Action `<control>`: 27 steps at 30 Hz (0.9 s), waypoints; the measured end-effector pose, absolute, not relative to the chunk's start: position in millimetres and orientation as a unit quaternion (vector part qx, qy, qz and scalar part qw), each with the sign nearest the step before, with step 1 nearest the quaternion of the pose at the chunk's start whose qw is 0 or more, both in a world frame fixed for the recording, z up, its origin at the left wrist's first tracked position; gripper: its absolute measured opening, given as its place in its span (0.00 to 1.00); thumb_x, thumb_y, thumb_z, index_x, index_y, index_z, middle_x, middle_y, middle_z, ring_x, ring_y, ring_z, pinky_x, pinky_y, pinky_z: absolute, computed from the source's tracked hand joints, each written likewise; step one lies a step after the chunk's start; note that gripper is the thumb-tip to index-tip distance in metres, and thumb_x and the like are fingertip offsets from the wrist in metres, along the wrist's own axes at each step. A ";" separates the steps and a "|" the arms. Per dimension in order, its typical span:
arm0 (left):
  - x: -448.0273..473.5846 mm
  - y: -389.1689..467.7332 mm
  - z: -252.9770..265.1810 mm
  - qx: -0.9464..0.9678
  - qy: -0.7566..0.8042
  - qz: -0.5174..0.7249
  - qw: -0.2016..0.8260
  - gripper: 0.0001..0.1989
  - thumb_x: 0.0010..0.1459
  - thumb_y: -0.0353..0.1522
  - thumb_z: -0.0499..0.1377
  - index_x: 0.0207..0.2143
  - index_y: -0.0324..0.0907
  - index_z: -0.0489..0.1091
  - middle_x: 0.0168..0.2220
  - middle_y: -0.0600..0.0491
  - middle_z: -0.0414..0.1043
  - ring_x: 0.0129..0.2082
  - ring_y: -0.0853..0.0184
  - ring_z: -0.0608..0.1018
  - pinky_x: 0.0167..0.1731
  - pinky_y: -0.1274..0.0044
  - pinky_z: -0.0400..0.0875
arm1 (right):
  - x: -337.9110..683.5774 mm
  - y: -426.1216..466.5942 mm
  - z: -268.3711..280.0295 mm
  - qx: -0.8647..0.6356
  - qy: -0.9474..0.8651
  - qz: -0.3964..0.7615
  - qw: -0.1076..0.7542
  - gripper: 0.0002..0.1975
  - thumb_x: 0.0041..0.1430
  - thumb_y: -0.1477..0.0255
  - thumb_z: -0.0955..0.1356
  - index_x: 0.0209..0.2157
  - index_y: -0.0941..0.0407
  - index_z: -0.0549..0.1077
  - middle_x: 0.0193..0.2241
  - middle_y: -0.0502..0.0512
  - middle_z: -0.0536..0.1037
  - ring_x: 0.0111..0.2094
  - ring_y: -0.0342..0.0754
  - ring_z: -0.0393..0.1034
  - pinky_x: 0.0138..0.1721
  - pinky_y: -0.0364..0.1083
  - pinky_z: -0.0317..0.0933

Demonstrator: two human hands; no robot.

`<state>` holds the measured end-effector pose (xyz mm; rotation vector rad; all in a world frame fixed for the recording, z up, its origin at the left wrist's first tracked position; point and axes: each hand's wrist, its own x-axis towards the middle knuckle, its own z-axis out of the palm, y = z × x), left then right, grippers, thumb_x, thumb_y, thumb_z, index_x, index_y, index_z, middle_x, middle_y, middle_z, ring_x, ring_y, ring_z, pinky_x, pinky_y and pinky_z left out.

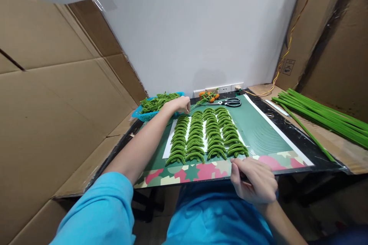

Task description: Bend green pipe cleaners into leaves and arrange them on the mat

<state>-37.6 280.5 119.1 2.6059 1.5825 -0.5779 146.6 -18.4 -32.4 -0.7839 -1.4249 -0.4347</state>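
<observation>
Bent green pipe-cleaner pieces lie in several columns on white paper, arched and overlapping. My left hand reaches over the far end of the leftmost column, beside a blue basket heaped with more green pieces. Its fingers are curled down in a pinch, and what they hold is hidden. By the table's front edge, my right hand is loosely closed, with nothing visible between thumb and forefinger. Its fingertips are close to the nearest piece of the rightmost column; I cannot tell whether they touch it.
Black-handled scissors lie behind the columns, near orange-and-green pipe-cleaner pieces. Long straight green stems are piled at the right. Cardboard walls flank the green mat. A yellow cord hangs at the back right.
</observation>
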 end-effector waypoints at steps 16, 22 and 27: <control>-22.8 294.5 120.9 0.802 0.535 -0.265 0.014 0.11 0.35 0.29 0.75 0.27 0.42 0.84 0.22 0.47 0.77 0.34 0.50 0.84 0.44 0.66 0.77 | 149.2 -18.5 -40.0 -0.358 -0.635 -0.198 0.656 0.08 0.63 0.82 0.71 0.43 0.57 0.79 0.23 0.50 0.79 0.21 0.44 0.75 0.25 0.44 0.69; -10.6 292.8 125.9 0.774 0.557 -0.298 0.049 0.12 0.32 0.24 0.73 0.25 0.42 0.84 0.23 0.47 0.78 0.36 0.48 0.83 0.44 0.63 0.77 | 150.0 -18.5 -35.2 -0.343 -0.645 -0.195 0.654 0.10 0.62 0.84 0.71 0.43 0.60 0.78 0.24 0.52 0.80 0.21 0.45 0.75 0.25 0.44 0.69; -9.3 287.9 132.3 0.762 0.565 -0.308 0.066 0.11 0.34 0.23 0.70 0.25 0.42 0.84 0.28 0.45 0.81 0.34 0.50 0.83 0.40 0.66 0.76 | 148.3 -18.9 -36.5 -0.349 -0.637 -0.184 0.662 0.10 0.63 0.81 0.70 0.44 0.56 0.79 0.24 0.51 0.80 0.21 0.46 0.75 0.24 0.45 0.69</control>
